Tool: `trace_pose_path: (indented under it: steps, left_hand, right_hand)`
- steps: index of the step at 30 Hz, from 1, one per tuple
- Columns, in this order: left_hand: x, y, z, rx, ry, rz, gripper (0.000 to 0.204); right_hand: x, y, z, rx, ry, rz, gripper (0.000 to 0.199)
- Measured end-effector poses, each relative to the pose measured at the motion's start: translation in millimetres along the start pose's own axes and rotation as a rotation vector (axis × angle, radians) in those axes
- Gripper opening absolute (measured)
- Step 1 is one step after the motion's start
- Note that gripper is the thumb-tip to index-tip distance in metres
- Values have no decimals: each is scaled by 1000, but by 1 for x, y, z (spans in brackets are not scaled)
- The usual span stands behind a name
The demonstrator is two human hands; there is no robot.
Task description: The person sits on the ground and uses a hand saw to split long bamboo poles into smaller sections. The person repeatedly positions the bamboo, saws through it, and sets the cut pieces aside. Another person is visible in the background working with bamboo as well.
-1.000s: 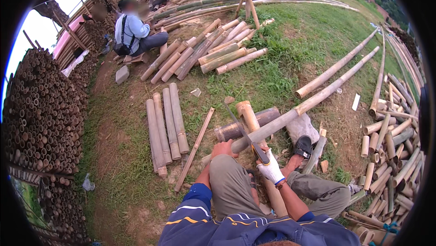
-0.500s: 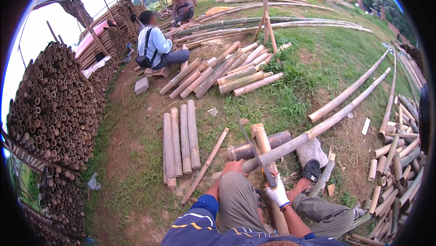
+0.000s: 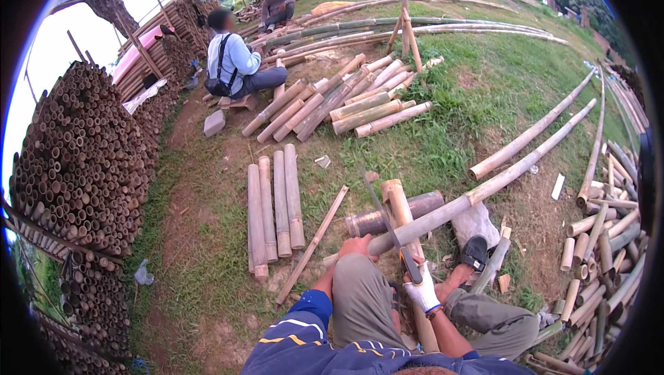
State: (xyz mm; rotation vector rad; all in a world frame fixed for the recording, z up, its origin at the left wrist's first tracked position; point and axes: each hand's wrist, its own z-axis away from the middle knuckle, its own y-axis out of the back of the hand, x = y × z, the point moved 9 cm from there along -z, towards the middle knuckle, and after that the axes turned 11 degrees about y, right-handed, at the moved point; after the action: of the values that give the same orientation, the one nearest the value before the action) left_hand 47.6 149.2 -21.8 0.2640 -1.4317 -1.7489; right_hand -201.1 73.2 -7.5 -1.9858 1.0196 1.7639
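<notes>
Bamboo pole (image 3: 477, 194) is lying long across the grass, its axis running from the knees up toward the far right; left hand (image 3: 357, 245) is closing bare around its near end; gloved right hand (image 3: 422, 290) is gripping a blade's handle (image 3: 409, 266), dark blade (image 3: 382, 212) pointing away; cut sections (image 3: 275, 205) are lying leftward; open grass beyond.

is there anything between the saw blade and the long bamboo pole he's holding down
Nothing visible. The right hand, in a white glove, grips the handle of a thin dark saw whose blade lies straight across the long pale bamboo pole. The bare left hand presses the pole's near end, clear of the blade.
</notes>
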Motion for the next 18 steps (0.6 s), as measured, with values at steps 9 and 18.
trace_pose_path:
  steps: [9, 18]
  left_hand:
    - [-6, -2, -5, -5, 3, -73, 77]
    - [-6, -13, -17, -21, -30, -124, 86]
  right_hand:
    - [5, -4, 14, -16, -81, -13, 60]
    - [-21, -2, -31, 13, 60, 12, 65]
